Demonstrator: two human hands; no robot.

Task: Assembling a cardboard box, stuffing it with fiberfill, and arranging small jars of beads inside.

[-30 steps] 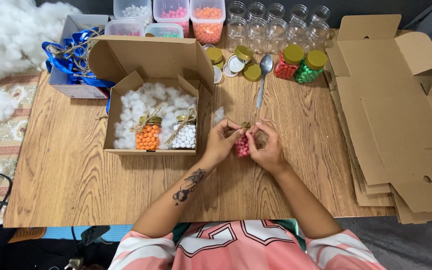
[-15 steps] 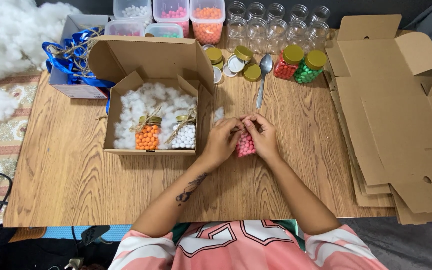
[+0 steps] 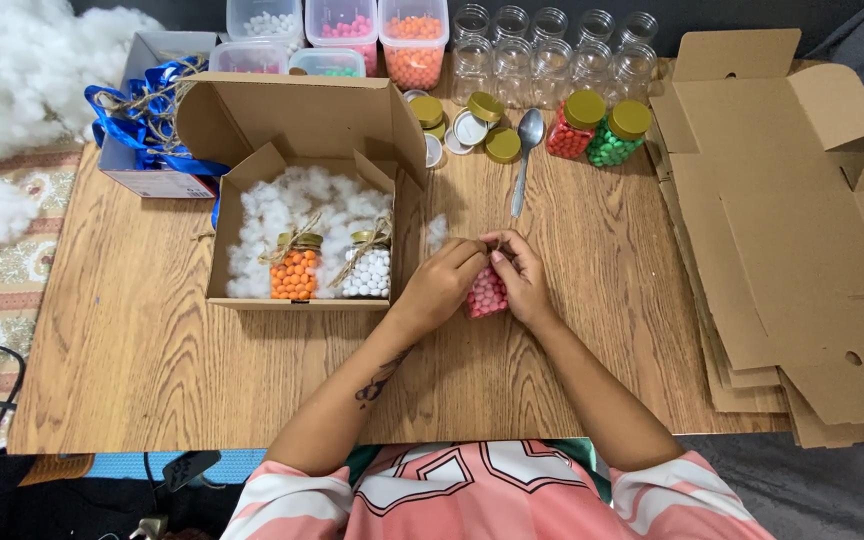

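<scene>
A small jar of pink beads (image 3: 487, 293) lies on the wooden table (image 3: 152, 370), held between both hands. My left hand (image 3: 442, 285) grips its left side and top. My right hand (image 3: 520, 278) pinches at the jar's neck, where thin twine seems to sit; the lid is hidden by the fingers. Just to the left stands an open cardboard box (image 3: 302, 120) lined with white stuffing, holding an orange-bead jar (image 3: 295, 268) and a white-bead jar (image 3: 366, 265), both tied with twine bows.
A metal spoon (image 3: 524, 155), loose gold lids (image 3: 482, 115), a red-bead jar (image 3: 572, 125) and a green-bead jar (image 3: 617, 135) lie behind the hands. Empty glass jars (image 3: 552, 45) and bead tubs (image 3: 412, 35) line the back. Flat cardboard blanks (image 3: 792, 230) stack at right; blue ribbon (image 3: 142, 110) and stuffing (image 3: 22, 70) at left.
Both hands have drawn closer together over the pink jar's neck, and the jar has shifted slightly. Everything else on the table is unchanged.
</scene>
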